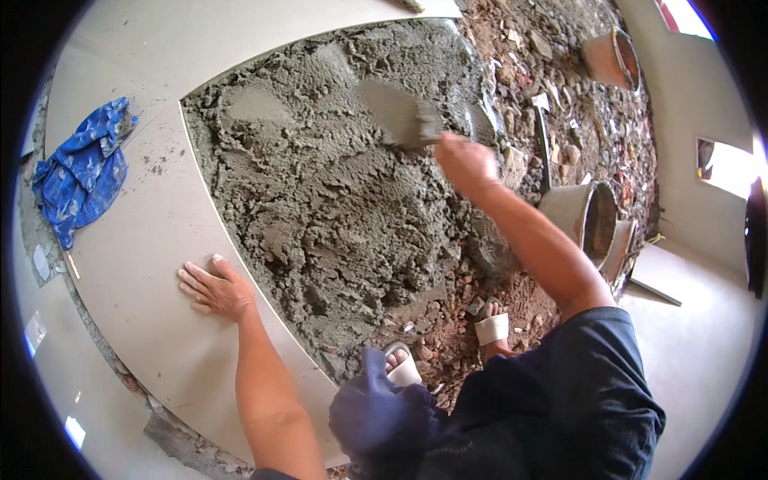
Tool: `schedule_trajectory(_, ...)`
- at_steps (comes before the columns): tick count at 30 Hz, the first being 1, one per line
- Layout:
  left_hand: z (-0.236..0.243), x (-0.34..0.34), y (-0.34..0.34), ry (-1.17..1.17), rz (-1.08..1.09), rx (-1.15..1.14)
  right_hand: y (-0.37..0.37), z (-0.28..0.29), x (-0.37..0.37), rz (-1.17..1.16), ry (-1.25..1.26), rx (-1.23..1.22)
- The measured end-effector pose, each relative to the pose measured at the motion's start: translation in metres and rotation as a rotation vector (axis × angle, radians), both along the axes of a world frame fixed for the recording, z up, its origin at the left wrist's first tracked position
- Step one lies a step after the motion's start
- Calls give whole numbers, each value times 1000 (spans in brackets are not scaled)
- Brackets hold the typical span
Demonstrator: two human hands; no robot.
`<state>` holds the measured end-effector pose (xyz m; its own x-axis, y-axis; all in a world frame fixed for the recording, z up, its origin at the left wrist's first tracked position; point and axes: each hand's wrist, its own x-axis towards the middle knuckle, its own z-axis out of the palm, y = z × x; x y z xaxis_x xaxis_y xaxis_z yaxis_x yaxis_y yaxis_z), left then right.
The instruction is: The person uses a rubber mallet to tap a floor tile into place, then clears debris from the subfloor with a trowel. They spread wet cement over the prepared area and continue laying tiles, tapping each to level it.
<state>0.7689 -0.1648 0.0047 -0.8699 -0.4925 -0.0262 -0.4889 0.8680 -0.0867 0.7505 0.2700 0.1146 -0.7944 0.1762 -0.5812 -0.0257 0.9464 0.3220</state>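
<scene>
My right hand (468, 166) is closed round the handle of a trowel (400, 114), whose blade is blurred by motion over the far part of the wet mortar bed (320, 208). The grey mortar is lumpy, with a few smoothed patches near its far side. Flat on a large pale floor tile (144, 256) rests my left hand (218, 290), fingers spread, close to the tile's edge along the mortar. Nothing is held in it.
A blue patterned cloth (84, 172) lies on the tile at the left. Rubble (552, 120) covers the ground on the right, with a hammer-like tool (544, 144), an orange bucket (612, 60) and a grey bucket (584, 216). My sandalled feet (494, 330) stand at the mortar's near edge.
</scene>
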Motion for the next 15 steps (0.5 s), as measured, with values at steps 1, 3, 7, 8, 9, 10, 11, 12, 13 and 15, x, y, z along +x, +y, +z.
schedule_trajectory(1, -1, 1, 1, 27, -13, 1, 31, 3, 19, -200, 46, -51)
schedule_trajectory(3, -1, 1, 0, 40, -20, -9, 76, 10, 52, -389, 107, -76)
schedule_trajectory(7, -6, -2, 0, 37, -21, -47, 91, 12, 85, -653, 304, -164)
schedule_trajectory(8, -7, -2, -1, 30, -16, -48, 84, 9, 88, -443, 212, -191)
schedule_trajectory(9, -9, -3, 0, 50, -28, -63, 75, 1, 85, -284, 83, -133)
schedule_trajectory(10, -10, -3, -1, 42, -19, -53, 68, -6, 83, -419, 123, -234)
schedule_trajectory(11, -11, -4, -1, 39, 0, -53, 61, -13, 82, -511, 208, -360)
schedule_trajectory(12, -12, -4, -1, 33, 4, -53, 57, -20, 82, -499, 178, -281)
schedule_trajectory(13, -13, -5, -2, 65, -16, -76, 57, -22, 87, -423, 209, -304)
schedule_trajectory(15, -14, -5, -3, 76, -19, -61, 66, -21, 102, -461, 228, -268)
